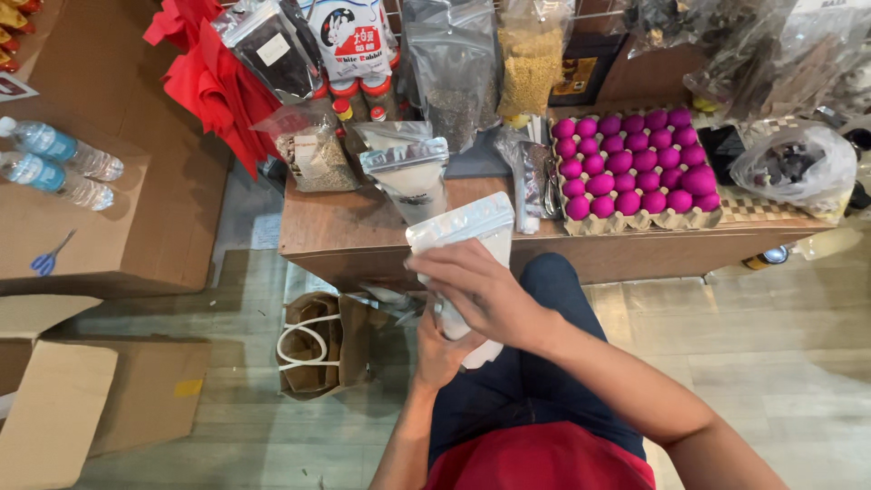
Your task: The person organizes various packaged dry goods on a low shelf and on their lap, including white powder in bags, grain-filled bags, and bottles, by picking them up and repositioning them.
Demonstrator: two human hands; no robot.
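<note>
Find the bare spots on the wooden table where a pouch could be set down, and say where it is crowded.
Bare wood on the table along its front edge, left of the standing pouch. Crowded: the back row of bags and the pink egg tray.

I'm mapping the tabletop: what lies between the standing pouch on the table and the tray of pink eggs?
In the head view, between the standing pouch and the egg tray lies a clear plastic packet with dark contents.
</note>
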